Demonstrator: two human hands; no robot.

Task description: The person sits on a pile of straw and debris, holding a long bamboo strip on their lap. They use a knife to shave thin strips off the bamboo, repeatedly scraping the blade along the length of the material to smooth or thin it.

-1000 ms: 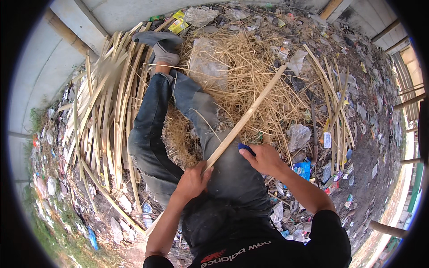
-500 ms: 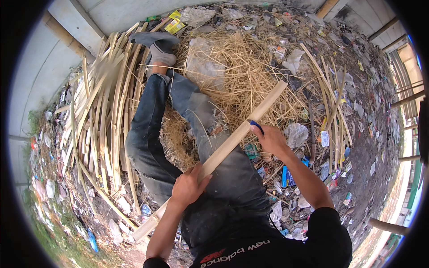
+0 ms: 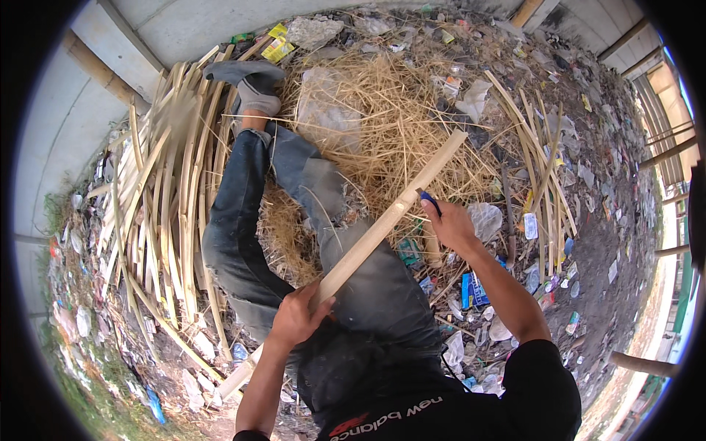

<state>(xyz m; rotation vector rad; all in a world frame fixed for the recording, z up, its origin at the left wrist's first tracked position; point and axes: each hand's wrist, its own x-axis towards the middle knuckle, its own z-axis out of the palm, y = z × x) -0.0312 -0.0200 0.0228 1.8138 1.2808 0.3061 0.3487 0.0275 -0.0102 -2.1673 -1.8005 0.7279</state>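
A long pale bamboo slat [image 3: 371, 239] lies slantwise across my thighs, its far end over the straw and its near end passing under my left forearm. My left hand [image 3: 300, 316] is closed around its lower part. In my right hand [image 3: 452, 226] is a small knife [image 3: 429, 200] with a blue handle, gripped beside the slat's right edge. The knife's tip is close to the slat; whether it touches, I cannot tell. Fingers partly hide the handle.
Many split bamboo strips [image 3: 173, 191] are piled left of my legs. A smaller bunch of strips [image 3: 540, 173] lies to the right. Straw-like shavings [image 3: 390, 110] cover the ground ahead, with scattered litter around. A pale wall [image 3: 198, 29] stands behind.
My right hand and the knife have shifted slightly right, off the slat's face to its edge. My left hand and the slat have moved a little left in the picture.
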